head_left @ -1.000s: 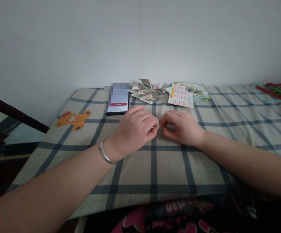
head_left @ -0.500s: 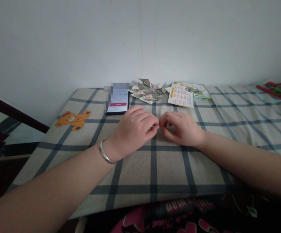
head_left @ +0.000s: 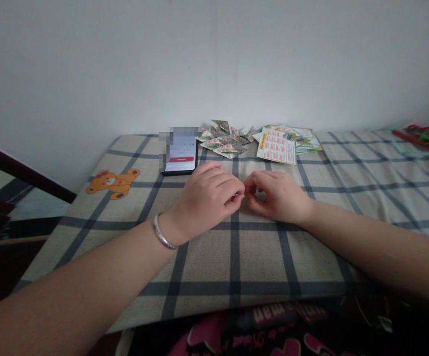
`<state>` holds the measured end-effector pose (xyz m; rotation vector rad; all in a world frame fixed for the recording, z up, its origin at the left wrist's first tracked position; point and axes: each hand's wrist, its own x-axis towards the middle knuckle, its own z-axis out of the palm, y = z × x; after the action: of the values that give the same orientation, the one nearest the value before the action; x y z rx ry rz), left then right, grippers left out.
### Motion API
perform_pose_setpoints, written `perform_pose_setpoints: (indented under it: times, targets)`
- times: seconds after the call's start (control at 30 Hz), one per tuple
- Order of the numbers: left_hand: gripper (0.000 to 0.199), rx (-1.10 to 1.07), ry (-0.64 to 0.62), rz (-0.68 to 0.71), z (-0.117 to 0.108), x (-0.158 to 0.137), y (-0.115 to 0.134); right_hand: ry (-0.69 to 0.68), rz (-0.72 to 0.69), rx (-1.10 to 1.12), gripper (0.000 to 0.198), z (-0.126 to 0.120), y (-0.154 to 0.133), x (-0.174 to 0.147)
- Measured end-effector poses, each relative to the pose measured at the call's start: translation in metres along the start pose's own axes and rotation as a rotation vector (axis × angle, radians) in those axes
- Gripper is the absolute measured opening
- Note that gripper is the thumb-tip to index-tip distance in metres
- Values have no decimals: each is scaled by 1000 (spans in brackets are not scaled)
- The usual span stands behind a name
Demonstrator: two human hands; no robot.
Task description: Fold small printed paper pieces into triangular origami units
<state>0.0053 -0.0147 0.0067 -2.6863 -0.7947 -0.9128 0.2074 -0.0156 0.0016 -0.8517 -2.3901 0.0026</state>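
The left hand encloses a pale sliver.

1 camera, worn on the person's head, gives the view. It looks forward and down across the checked tablecloth, over the left forearm and the right forearm, both running in from the picture's sides. The left hand and right hand lie near, mid-picture; the white wall fills the top, the printed garment the bottom edge.
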Motion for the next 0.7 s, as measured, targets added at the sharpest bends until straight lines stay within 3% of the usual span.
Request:
perform_pose_setpoints:
  times: [0.5, 0.7]
  targets:
    - [10, -56, 43, -54, 1, -2, -4, 12, 154, 203, 6, -1, 7, -2]
    - [7, -82, 105, -107, 0, -3, -6, 101, 216, 267, 9, -1, 8, -3]
